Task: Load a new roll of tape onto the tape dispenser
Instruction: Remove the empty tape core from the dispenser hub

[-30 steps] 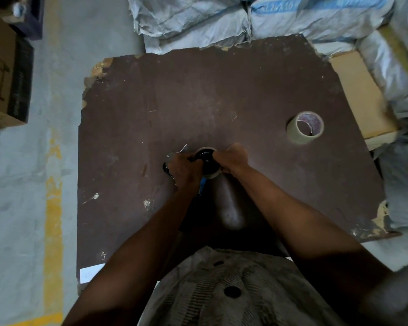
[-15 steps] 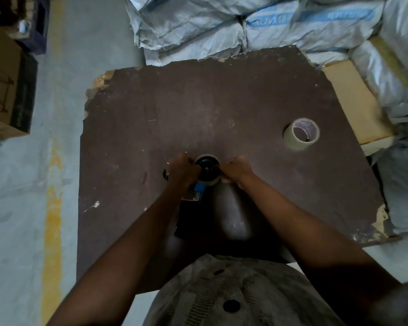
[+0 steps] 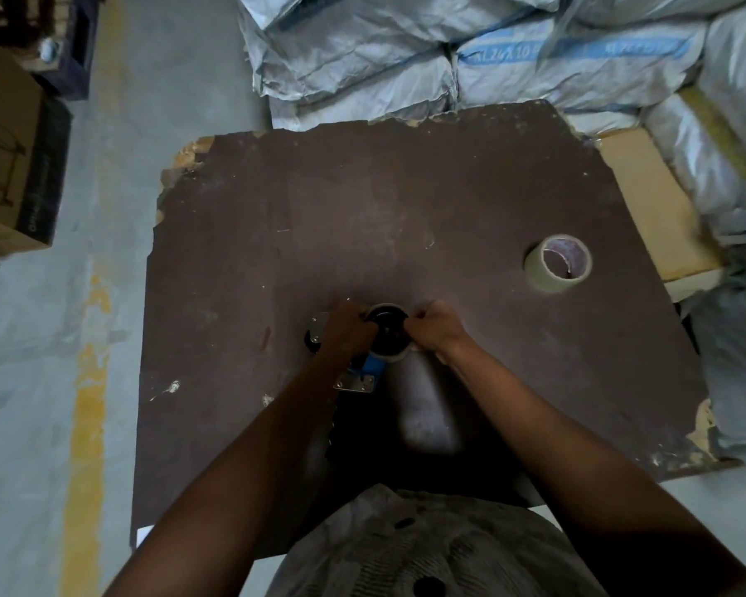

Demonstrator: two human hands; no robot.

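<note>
A tape dispenser [image 3: 362,372] with a blue handle and metal plates lies on the dark brown board [image 3: 405,200], near its middle. On its black hub sits a pale roll of tape [image 3: 390,354]. My left hand [image 3: 349,328] grips the dispenser's body from the left. My right hand [image 3: 435,325] pinches the roll's right edge. A second, nearly used-up roll of tape [image 3: 557,264] stands on its own at the board's right side, well apart from both hands.
Grey sacks [image 3: 448,58] are stacked behind the board and along its right. A tan cardboard piece [image 3: 655,209] lies at the right edge. A cardboard box [image 3: 14,165] stands on the concrete floor at the left, beside a yellow floor line [image 3: 89,381].
Both hands stay on the dispenser and its roll, shifting their grip slightly. More of the blue handle and its metal plate shows below my left hand than a second ago.
</note>
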